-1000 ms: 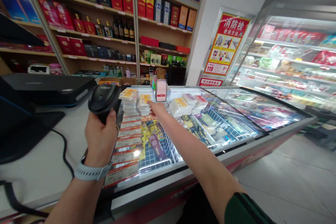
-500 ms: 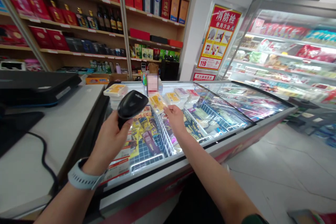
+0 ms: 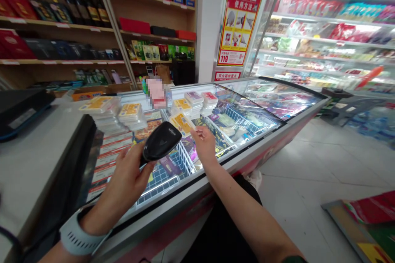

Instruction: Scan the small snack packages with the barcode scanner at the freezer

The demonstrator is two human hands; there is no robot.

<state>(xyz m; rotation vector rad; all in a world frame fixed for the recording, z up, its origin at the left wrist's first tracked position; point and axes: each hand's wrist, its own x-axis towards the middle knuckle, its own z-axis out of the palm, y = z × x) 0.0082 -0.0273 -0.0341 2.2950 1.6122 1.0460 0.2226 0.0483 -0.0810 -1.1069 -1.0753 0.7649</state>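
Observation:
My left hand (image 3: 131, 174) is wrapped round the handle of a black barcode scanner (image 3: 162, 141), its head tilted toward the right. In my right hand (image 3: 204, 141), thumb and fingers pinch the edge of a flat yellow-labelled pack (image 3: 182, 124) over the glass top of a chest freezer. The scanner's head is close to the pack's left side. Behind them, stacks of similar packs stand on the glass: one yellow stack (image 3: 132, 116) and another yellow stack (image 3: 101, 104) at left, a red-labelled stack (image 3: 210, 100) at right.
Under the freezer's glass (image 3: 243, 111) lie wire baskets with wrapped goods. A grey counter (image 3: 40, 144) runs along the left, with a dark device (image 3: 23, 111) on it. Shelves of boxes (image 3: 135, 26) stand behind; a lit display fridge (image 3: 324, 37) is at right.
The view has turned right and down. My right hand has brought the yellow pack lower and nearer to the scanner, and a yellow stack behind the scanner now shows.

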